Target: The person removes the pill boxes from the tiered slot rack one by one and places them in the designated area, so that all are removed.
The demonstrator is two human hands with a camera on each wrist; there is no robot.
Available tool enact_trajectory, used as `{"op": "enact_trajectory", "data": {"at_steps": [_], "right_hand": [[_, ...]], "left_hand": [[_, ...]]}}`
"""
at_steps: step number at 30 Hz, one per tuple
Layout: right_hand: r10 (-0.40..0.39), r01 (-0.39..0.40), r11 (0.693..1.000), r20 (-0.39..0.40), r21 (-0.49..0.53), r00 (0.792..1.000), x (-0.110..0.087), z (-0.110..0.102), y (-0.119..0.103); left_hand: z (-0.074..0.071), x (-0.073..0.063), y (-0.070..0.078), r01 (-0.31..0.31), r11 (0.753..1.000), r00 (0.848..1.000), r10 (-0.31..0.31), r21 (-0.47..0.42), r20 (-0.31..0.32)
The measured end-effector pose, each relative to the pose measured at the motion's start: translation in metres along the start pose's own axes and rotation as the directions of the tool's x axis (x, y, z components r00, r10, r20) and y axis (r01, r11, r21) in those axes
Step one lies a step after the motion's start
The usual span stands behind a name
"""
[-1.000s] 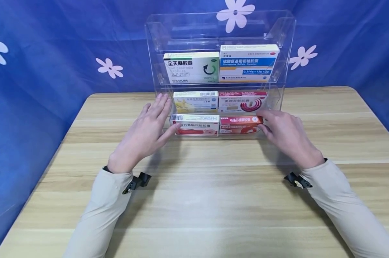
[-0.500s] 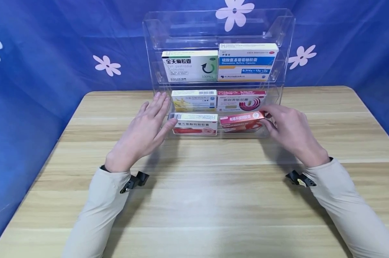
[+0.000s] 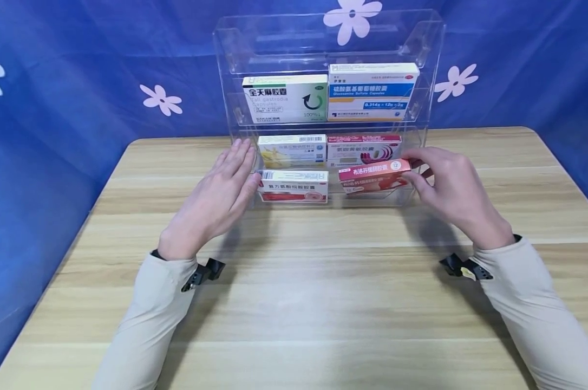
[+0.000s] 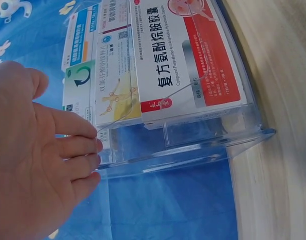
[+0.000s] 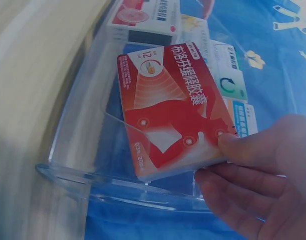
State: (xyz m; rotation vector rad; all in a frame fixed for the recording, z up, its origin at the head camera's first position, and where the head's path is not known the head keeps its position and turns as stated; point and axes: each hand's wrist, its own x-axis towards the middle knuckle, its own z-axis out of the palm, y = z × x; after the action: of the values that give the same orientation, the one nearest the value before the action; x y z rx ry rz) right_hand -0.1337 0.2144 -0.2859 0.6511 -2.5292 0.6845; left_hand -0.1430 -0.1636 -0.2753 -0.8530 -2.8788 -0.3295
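My right hand [image 3: 457, 189] pinches the right end of a red medicine box [image 3: 374, 176] between thumb and fingers. The box is tilted, its right end higher, and overlaps the lowest tier of a clear acrylic display rack [image 3: 333, 203]. Its red front with white lettering faces the right wrist view. At the rack's left side my left hand [image 3: 208, 200] lies with straight fingers, fingertips right at the rack's side edge in the left wrist view. Close to its thumb, a white and red medicine box [image 3: 294, 187] stands in the lowest tier's left half.
The middle tier holds a yellow and white box [image 3: 292, 151] and a white and magenta box [image 3: 364, 150]. Above them stand a green and white box [image 3: 286, 100] and a blue and white box [image 3: 373, 92]. The rack stands on a wooden table [image 3: 294, 303] before a blue flowered curtain [image 3: 104, 65].
The red box has been lifted from its upright place in the lowest tier, tilting and shifting up and right with my right hand. My left hand stays almost still.
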Motion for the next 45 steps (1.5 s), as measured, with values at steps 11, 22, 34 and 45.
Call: {"op": "enact_trajectory", "data": {"at_steps": [11, 22, 34, 45], "right_hand": [[0.094, -0.091, 0.993, -0.037, 0.078, 0.995, 0.001, -0.012, -0.003], [0.264, -0.267, 0.938, 0.043, 0.221, 0.964, -0.008, -0.015, 0.002], [0.308, -0.331, 0.902, 0.124, 0.278, 0.943, -0.019, -0.004, 0.004], [0.206, -0.233, 0.943, 0.132, 0.238, 0.97, -0.032, 0.005, 0.001]], "left_hand": [[-0.001, -0.001, -0.001, -0.003, 1.0, 0.999, 0.002, 0.02, 0.036], [-0.003, 0.001, -0.001, -0.022, 0.999, 0.998, 0.02, 0.031, 0.051], [-0.004, 0.002, -0.001, -0.019, 1.0, 0.997, 0.017, 0.023, 0.07], [-0.001, 0.001, -0.002, -0.014, 1.0, 0.999, 0.013, 0.016, 0.043]]}}
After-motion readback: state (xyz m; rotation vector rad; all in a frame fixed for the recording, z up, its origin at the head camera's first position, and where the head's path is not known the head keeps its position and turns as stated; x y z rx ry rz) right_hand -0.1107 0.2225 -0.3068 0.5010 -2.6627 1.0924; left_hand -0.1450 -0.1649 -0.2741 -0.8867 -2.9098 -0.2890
